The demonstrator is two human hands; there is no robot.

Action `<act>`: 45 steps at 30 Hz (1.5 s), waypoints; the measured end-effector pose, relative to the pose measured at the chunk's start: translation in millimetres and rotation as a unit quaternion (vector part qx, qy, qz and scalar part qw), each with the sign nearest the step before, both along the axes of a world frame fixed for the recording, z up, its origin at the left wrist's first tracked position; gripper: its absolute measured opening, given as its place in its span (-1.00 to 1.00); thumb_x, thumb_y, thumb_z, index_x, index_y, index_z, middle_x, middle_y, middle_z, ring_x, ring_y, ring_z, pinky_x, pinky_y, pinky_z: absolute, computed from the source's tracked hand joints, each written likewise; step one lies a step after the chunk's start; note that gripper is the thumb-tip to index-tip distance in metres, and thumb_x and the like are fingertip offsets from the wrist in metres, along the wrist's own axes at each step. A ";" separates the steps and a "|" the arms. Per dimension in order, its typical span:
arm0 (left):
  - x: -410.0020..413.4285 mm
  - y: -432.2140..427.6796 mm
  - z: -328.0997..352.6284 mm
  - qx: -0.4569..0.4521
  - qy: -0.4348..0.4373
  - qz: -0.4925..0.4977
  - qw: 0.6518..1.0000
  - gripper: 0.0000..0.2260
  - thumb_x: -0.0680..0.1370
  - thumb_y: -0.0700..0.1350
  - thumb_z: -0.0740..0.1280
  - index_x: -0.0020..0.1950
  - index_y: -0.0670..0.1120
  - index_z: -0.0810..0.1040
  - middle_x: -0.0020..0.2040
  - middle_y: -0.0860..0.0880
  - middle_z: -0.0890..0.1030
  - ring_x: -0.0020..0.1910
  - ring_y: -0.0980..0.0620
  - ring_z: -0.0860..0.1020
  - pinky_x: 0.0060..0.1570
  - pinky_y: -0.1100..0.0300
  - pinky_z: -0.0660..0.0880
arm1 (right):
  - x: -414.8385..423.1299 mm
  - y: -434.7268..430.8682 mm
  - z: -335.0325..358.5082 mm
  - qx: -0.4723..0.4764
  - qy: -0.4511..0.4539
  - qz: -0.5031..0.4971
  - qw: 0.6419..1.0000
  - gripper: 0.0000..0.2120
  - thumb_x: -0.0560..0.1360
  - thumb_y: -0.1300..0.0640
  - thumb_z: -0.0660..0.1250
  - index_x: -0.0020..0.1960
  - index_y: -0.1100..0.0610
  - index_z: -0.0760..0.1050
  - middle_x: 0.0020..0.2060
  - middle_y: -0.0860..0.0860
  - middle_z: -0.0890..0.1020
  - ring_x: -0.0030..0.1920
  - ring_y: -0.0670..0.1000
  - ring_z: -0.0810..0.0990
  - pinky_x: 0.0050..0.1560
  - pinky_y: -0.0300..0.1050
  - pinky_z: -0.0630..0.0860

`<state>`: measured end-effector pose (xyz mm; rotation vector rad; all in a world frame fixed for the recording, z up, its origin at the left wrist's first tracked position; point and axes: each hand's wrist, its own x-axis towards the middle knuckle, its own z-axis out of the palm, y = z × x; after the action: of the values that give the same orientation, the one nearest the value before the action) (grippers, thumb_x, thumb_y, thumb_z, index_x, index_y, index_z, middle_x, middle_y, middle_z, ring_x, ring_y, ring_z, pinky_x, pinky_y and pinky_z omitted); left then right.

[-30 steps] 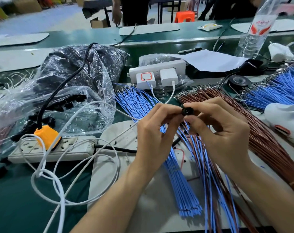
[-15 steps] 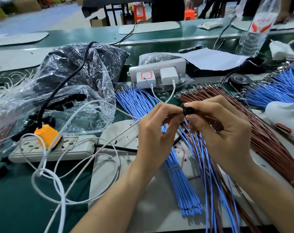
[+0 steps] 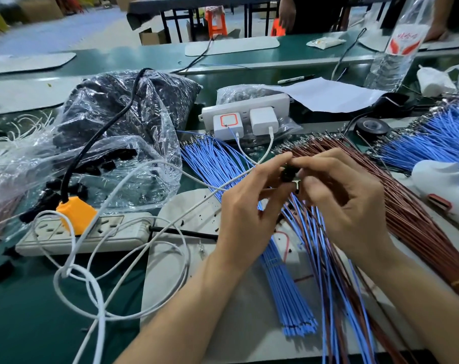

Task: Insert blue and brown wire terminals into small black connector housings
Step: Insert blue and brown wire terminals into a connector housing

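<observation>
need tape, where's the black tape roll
Head view, right side: the black tape roll lies flat beyond the brown wire bundle, left of the far-right blue wires.

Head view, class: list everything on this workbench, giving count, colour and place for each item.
connector housing: one, black, pinched between both hands
blue wires: two bundles, blue, centre and far right
brown wires: one bundle, brown, right of centre
power strips: two, white, front left and centre back
plug: one, orange, in the front-left strip
chargers: two, white, in the back strip
plastic bags: several, clear, mostly left
tape roll: one, black, back right
bottle: one, clear, back right
paper sheet: one, white, beside the back strip
left hand: one, pinching the housing
right hand: one, pinching the housing
</observation>
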<state>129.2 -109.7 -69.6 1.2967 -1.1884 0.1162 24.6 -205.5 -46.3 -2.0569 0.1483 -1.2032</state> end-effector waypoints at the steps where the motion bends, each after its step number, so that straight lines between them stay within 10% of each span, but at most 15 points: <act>1: 1.0 -0.2 -0.2 -0.005 -0.009 0.012 1.000 -0.70 0.54 -0.28 0.36 0.27 -0.16 0.51 0.01 -0.07 0.65 -0.01 0.08 0.64 -0.01 0.23 0.58 | 0.1 -2.1 0.0 0.022 0.002 0.007 1.000 -0.74 0.52 0.38 0.18 0.09 0.19 0.56 -0.17 0.05 0.54 -0.24 -0.05 0.53 -0.20 -0.25 0.46; 9: 1.8 -0.8 0.7 -0.011 -0.049 0.031 0.998 -0.77 0.51 -0.26 0.40 0.17 -0.17 0.59 -0.07 -0.08 0.64 -0.10 0.07 0.63 -0.07 0.26 0.57 | -1.3 -16.6 12.7 0.137 -0.003 0.062 0.989 -0.78 0.62 0.30 0.15 0.06 -0.03 0.30 -0.08 0.07 0.67 -0.32 0.03 0.57 -0.26 -0.18 0.49; 28: 0.0 -1.7 2.6 -0.004 -0.048 0.042 0.998 -0.84 0.49 -0.28 0.43 0.06 -0.24 0.62 -0.09 -0.08 0.58 -0.12 0.02 0.58 -0.11 0.09 0.57 | 1.2 -13.5 0.6 0.061 0.077 0.032 0.995 -0.71 0.41 0.29 0.45 -0.07 -0.09 0.54 -0.18 -0.08 0.67 -0.19 -0.11 0.64 -0.11 -0.13 0.60; 45: -2.1 -2.3 2.6 -0.023 -0.047 0.057 0.997 -0.79 0.45 -0.31 0.45 0.08 -0.21 0.63 -0.08 -0.02 0.55 -0.07 0.10 0.57 -0.03 0.25 0.52 | 5.7 -10.7 -10.3 -0.044 -0.007 -0.008 0.999 -0.86 0.46 0.36 0.34 -0.01 0.22 0.56 -0.10 0.02 0.56 -0.07 -0.02 0.59 -0.06 -0.19 0.56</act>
<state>127.1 -112.1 -67.1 1.3307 -1.1843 0.2895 30.3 -216.2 -56.6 -2.1275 0.1070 -1.2539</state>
